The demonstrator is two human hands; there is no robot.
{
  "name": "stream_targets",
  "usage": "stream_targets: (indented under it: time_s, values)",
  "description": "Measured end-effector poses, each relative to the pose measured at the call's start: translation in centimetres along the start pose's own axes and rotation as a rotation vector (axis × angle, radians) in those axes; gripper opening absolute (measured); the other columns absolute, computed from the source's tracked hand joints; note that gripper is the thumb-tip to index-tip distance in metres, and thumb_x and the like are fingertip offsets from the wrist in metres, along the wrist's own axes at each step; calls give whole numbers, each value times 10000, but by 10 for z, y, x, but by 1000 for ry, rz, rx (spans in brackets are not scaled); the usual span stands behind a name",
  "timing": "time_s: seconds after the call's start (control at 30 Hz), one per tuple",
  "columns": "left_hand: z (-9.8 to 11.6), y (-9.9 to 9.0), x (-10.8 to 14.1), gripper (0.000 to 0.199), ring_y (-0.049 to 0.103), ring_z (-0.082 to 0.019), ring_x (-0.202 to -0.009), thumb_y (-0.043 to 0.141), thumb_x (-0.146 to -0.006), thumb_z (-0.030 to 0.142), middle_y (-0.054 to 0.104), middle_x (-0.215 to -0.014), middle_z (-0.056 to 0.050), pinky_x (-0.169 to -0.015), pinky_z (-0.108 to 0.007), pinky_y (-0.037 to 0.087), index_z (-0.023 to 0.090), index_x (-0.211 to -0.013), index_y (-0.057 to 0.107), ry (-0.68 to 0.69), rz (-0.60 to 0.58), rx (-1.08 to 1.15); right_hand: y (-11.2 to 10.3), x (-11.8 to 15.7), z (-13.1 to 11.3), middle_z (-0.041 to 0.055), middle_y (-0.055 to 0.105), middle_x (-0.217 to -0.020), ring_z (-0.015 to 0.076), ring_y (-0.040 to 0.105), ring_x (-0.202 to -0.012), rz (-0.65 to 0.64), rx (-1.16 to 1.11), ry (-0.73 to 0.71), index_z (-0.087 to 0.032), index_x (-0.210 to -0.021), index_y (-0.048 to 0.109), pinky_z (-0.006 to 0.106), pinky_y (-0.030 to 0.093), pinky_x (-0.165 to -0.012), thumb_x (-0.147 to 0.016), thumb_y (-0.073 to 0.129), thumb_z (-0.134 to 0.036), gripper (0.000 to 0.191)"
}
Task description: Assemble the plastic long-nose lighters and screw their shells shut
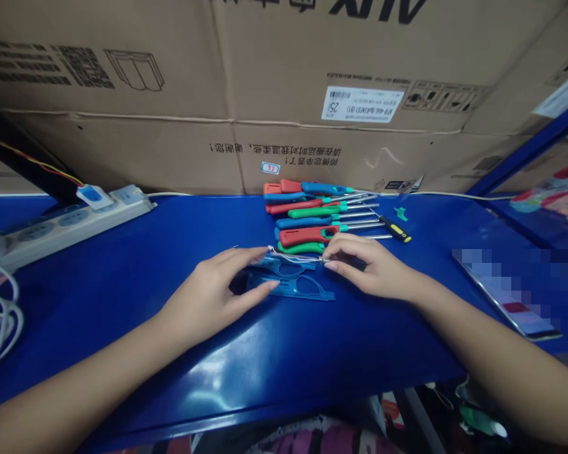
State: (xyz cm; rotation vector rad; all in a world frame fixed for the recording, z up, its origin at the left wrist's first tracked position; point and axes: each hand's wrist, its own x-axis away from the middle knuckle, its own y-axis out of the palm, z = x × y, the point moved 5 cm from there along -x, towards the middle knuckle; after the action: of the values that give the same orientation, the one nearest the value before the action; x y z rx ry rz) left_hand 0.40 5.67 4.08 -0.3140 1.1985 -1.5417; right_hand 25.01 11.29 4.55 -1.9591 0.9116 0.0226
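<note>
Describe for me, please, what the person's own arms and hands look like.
The left hand and right hand are ungloved, with no rings visible. The left forearm and right forearm are bare, without sleeves, watches or bracelets in view.

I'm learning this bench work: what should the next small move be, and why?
Perhaps lower the white wires toward the blue shell pieces: the right hand pinches one end, the left hand is near the other, and the pieces lie unjoined.
</note>
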Motion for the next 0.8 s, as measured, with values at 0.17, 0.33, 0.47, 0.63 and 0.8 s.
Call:
stream_targets:
  time_s: [0.17, 0.33, 0.47, 0.63, 0.8]
  values:
    - [-2, 7, 1, 448, 692, -228, -1108, 631, -970, 441, 722, -1243, -64, -984, -379, 561, 225, -1361, 601, 45, -14, 60, -1, 3, -12, 23, 656, -918, 129, 593, -807, -33, 6, -28, -208, -1005, 634, 260, 482, -745, -979, 614, -256, 58]
    - [3, 12, 0, 466, 660, -238, -1098, 685, -937, 415, 718, -1208, -83, -965, -392, 543, 206, -1346, 604, 133, -104, 44, -4, 4, -14, 10, 649, -870, 115, 577, -746, -91, 11, -28, -200, -973, 638, 244, 464, -701, -965, 628, -256, 58]
    - [5, 17, 2, 421, 657, -229, -1062, 684, -943, 384, 720, -1157, -82, -939, -374, 541, 194, -1313, 616, 161, -151, 23, -8, 5, -12, 10, 645, -843, 111, 567, -727, -100, 16, -34, -191, -958, 649, 235, 454, -686, -954, 640, -249, 59]
    - [3, 19, 3, 335, 663, -238, -1092, 611, -982, 310, 718, -1181, -83, -958, -395, 529, 206, -1300, 624, 172, -199, -59, -11, 7, -11, 8, 629, -838, 111, 560, -724, -104, 1, -40, -195, -957, 651, 235, 448, -682, -944, 647, -235, 42]
    - [1, 6, -2, 414, 666, -278, -1090, 646, -935, 365, 726, -1171, -82, -955, -455, 538, 227, -1325, 628, 121, -283, -206, -9, 8, -8, 14, 637, -844, 118, 550, -722, -149, 16, -41, -199, -955, 653, 247, 444, -682, -946, 636, -242, 47]
